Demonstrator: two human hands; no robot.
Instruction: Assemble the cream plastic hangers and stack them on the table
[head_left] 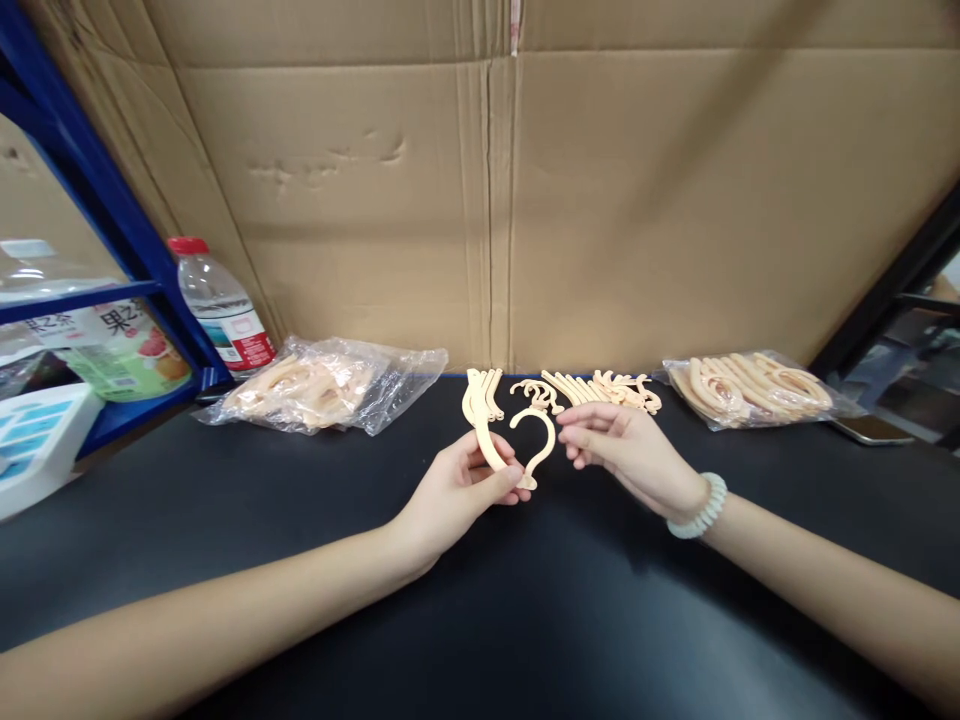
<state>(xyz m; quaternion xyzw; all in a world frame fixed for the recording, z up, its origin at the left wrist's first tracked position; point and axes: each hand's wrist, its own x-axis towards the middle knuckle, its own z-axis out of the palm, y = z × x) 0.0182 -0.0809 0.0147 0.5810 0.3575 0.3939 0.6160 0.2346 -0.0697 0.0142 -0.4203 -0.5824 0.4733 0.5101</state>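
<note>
**Hook and curved strip held over the table**

Cardboard (600, 200) across the whole background: flattened corrugated sheet, creased, with a vertical seam near the middle, stood up as a backdrop behind the work surface. Table (480, 620) below it: matte black, smooth, slightly reflective near the lower edge. Blue metal shelving (112, 215) at the left, loaded with packaged goods; clear water bottle (221, 305) with red cap upright against its post.

Two clear, crinkled plastic bags at the rear of the table, well apart: left bag (322, 385) and right bag (750, 388), each filled with peach-coloured curved plastic parts. Between them, a loose row of the same parts (600, 388), laid out side by side within reach of both hands, apparently for easy picking. Dark phone-like slab (870, 428) just beside the right bag.

Left hand (457, 495) raised just above the table centre, fingers pinching the lower end of a long curved strip (480, 425), its upper end a fan of several thin prongs. Right hand (630, 445) opposite, palm turned inward, fingertips pressed against the upper side of an open hook piece (534, 445), a rounded C-shaped loop. Foot of the hook meeting the strip at the left thumb, so both parts held together at one joint; exact contact hidden by the fingers. Pale beaded bracelet (701, 508) on the right wrist. All parts rigid-looking, smooth, matte moulded plastic.
</note>
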